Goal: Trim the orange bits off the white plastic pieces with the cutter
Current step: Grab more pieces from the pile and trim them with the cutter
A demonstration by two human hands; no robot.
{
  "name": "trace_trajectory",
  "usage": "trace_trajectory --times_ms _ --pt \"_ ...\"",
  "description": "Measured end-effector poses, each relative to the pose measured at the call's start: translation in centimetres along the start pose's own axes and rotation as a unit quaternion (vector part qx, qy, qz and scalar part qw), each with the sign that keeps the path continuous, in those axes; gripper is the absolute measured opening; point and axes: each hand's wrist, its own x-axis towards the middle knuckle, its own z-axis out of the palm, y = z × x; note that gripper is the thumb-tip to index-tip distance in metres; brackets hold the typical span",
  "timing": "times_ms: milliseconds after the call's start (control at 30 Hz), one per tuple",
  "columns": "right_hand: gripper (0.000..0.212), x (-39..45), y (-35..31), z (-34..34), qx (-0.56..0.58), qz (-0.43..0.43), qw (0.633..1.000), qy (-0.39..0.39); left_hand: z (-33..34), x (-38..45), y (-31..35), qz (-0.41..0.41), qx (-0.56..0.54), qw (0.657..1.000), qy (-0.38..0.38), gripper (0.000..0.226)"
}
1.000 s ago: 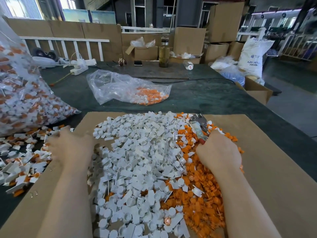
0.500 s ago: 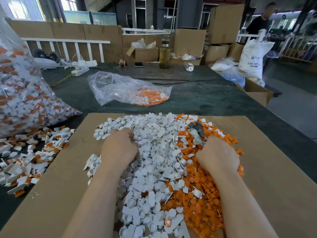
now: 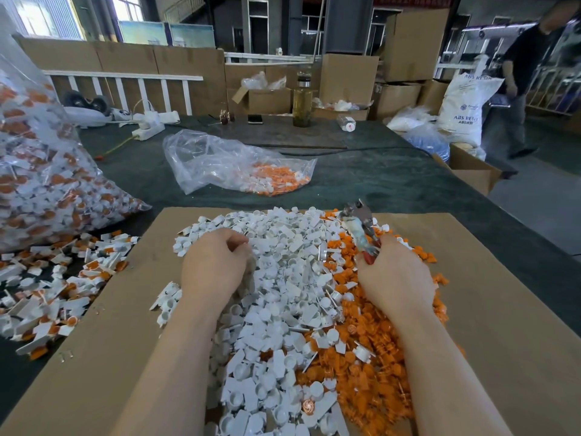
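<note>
Our right hand point(image 3: 396, 280) grips the cutter point(image 3: 361, 229) over the orange bits point(image 3: 371, 366), right of the white plastic pieces point(image 3: 283, 297); our left hand point(image 3: 213, 262) curls into that pile, its grasp hidden.

Warehouse-type hall, dim, daylight from windows point(image 3: 44, 17) top left. Dark green cloth covers the table point(image 3: 361, 180). White railing point(image 3: 125, 80) and a brown cardboard wall point(image 3: 103, 58) behind it. Stacked cardboard boxes point(image 3: 349, 77) at back, a white resin sack point(image 3: 465, 102) at right. Grey concrete floor point(image 3: 540, 196) right, a person in dark clothes point(image 3: 525, 77) standing there, blurred.
</note>
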Motion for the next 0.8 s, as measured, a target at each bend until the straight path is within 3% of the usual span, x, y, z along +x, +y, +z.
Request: trace_trajectory --times_ms 100,267,400,533,800 --pt "0.018 0.3 -0.1 0.2 0.071 -0.021 0.997 0.000 0.0 -0.3 0.8 -0.002 -0.160 0.987 -0.026 0.004" --pt "0.010 0.2 -0.5 0.3 0.195 -0.065 0.979 0.006 0.0 -0.8 2.0 -0.061 -0.385 0.914 -0.109 0.013" --pt "0.008 -0.2 -0.9 0.4 0.262 -0.097 0.960 -0.007 0.4 -1.1 2.5 -0.057 -0.405 0.904 -0.124 0.026" --pt "0.019 -0.4 -1.3 0.5 0.283 -0.115 0.952 -0.018 0.7 -1.4 2.7 -0.024 -0.399 0.905 -0.146 0.038" --pt "0.008 -0.5 -1.6 0.6 0.342 -0.117 0.932 -0.023 1.0 -1.8 3.3 -0.053 -0.465 0.861 -0.200 0.023"
